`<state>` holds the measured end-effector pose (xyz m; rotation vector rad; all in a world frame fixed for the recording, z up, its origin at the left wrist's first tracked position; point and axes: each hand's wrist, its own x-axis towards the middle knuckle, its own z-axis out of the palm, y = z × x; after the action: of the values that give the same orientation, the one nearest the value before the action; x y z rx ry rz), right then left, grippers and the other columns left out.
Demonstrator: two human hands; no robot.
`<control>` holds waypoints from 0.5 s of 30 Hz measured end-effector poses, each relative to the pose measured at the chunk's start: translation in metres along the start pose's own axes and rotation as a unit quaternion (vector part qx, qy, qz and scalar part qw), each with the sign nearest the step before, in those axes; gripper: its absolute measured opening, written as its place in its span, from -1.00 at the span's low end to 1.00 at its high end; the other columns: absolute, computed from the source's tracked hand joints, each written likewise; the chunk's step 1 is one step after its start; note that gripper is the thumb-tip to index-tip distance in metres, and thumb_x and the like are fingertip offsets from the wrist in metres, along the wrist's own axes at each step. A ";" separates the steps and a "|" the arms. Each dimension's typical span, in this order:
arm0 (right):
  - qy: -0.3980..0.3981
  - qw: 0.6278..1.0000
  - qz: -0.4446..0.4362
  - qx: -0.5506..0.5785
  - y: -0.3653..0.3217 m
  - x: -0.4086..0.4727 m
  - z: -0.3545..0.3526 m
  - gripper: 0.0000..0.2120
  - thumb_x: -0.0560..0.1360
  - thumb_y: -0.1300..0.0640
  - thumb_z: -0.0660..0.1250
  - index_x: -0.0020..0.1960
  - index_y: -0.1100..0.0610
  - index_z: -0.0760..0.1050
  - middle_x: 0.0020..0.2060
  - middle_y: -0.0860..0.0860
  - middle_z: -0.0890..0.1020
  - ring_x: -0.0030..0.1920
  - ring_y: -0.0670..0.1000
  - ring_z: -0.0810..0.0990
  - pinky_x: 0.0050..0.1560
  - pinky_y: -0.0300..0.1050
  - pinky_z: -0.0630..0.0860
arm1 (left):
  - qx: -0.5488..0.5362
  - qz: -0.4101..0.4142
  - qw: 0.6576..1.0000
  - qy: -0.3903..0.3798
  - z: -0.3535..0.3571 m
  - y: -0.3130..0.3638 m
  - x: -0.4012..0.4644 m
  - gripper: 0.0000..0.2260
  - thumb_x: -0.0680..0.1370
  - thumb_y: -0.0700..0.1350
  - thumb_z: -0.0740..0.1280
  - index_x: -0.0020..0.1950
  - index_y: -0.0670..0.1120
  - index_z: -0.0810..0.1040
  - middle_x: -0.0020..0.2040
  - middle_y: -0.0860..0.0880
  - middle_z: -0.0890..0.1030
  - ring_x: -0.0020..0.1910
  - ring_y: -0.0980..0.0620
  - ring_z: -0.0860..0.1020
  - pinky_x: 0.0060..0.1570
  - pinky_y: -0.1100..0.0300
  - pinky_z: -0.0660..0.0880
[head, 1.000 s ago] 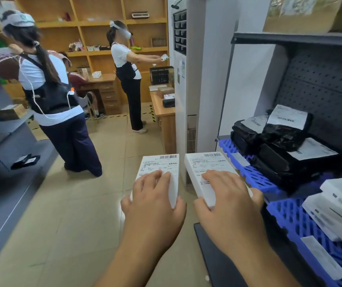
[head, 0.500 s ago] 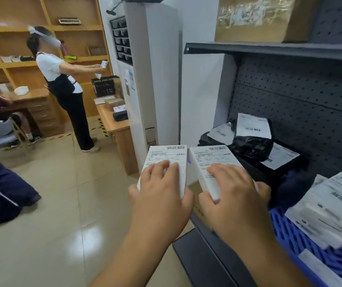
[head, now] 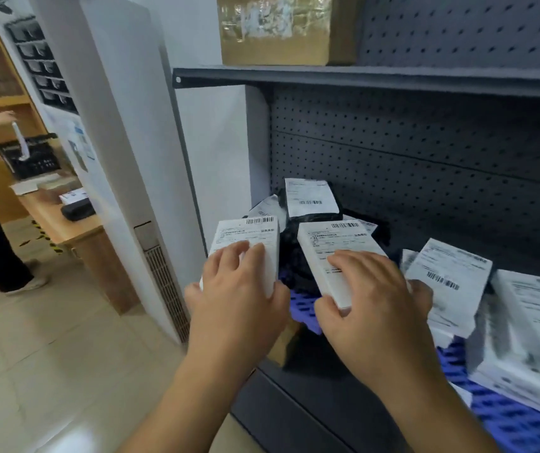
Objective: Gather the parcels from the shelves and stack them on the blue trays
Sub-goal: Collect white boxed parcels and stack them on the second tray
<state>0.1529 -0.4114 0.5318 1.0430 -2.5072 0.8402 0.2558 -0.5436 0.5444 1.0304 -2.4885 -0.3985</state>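
Two white boxed parcels are in the air in front of the grey shelf unit, one in each hand. The left parcel (head: pixel 250 243) is gripped by the left hand (head: pixel 239 299), fingers spread over its labelled face and the thumb curled round its left edge. The right parcel (head: pixel 334 253) is held the same way by the right hand (head: pixel 370 302), with the thumb hooked round its near corner. Both are flat, stiff cartons with square edges; they look light, since each is carried one-handed. The smooth card may be a little slippery, so a hold across the width, thumb against fingers, seems best.

Just beyond and below them lies the blue tray (head: pixel 304 308), its slatted rim showing between the hands. Black bagged parcels (head: pixel 311 204) with white labels are heaped at its back; these look soft and would sag under a box. To the right, more white boxes (head: pixel 448 279) lie stacked on blue tray (head: pixel 504 416), a firmer bed for the two carried ones. A cardboard box (head: pixel 275 27) stands on the shelf (head: pixel 360 78) above. At far left, a counter (head: pixel 66 223) and another person's leg are visible.
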 end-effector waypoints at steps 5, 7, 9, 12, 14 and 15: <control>0.021 0.999 0.038 -0.014 0.044 0.009 -0.022 -0.56 0.40 -0.11 0.26 0.27 -0.11 0.54 0.24 -0.23 0.57 0.34 -0.15 0.39 0.21 0.31 0.37 | -0.015 0.055 0.998 -0.008 0.021 0.052 0.018 -0.54 0.58 0.20 0.21 0.48 0.22 0.29 0.56 0.17 0.25 0.54 0.04 0.17 0.36 -0.16 0.28; 0.037 0.998 0.049 -0.023 0.064 0.013 -0.033 -0.58 0.40 -0.09 0.29 0.25 -0.10 0.55 0.23 -0.22 0.58 0.32 -0.16 0.37 0.18 0.29 0.36 | -0.016 0.079 0.997 -0.013 0.031 0.074 0.022 -0.52 0.58 0.20 0.21 0.50 0.20 0.28 0.56 0.17 0.25 0.54 0.04 0.16 0.36 -0.15 0.28; 0.043 0.997 0.060 -0.030 0.079 0.017 -0.043 -0.57 0.41 -0.11 0.28 0.26 -0.11 0.55 0.24 -0.23 0.58 0.33 -0.15 0.38 0.19 0.28 0.33 | -0.024 0.093 0.995 -0.015 0.038 0.092 0.024 -0.52 0.58 0.19 0.22 0.49 0.18 0.30 0.55 0.17 0.26 0.53 0.04 0.16 0.36 -0.15 0.28; 0.038 0.996 0.075 -0.038 0.102 0.021 -0.060 -0.55 0.43 -0.14 0.22 0.30 -0.13 0.51 0.29 -0.26 0.55 0.37 -0.17 0.35 0.23 0.25 0.29 | -0.036 0.111 0.993 -0.020 0.050 0.119 0.028 -0.53 0.58 0.19 0.22 0.49 0.17 0.31 0.54 0.18 0.25 0.52 0.06 0.14 0.38 -0.17 0.26; 0.038 0.995 0.084 -0.042 0.116 0.022 -0.070 -0.54 0.44 -0.16 0.20 0.32 -0.13 0.51 0.31 -0.25 0.53 0.39 -0.18 0.31 0.25 0.25 0.28 | -0.042 0.126 0.991 -0.023 0.058 0.136 0.029 -0.53 0.59 0.19 0.21 0.50 0.18 0.31 0.54 0.18 0.25 0.51 0.06 0.14 0.36 -0.17 0.26; 0.039 0.994 0.091 -0.045 0.123 0.022 -0.074 -0.53 0.45 -0.16 0.20 0.33 -0.13 0.50 0.31 -0.25 0.53 0.39 -0.19 0.29 0.25 0.25 0.27 | -0.045 0.135 0.990 -0.023 0.062 0.144 0.029 -0.53 0.59 0.19 0.22 0.50 0.18 0.31 0.54 0.18 0.25 0.51 0.07 0.14 0.35 -0.17 0.27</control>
<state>0.0525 -0.3077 0.5508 0.7461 -2.5763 0.7926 0.1210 -0.4597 0.5564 0.6449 -2.5797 -0.4483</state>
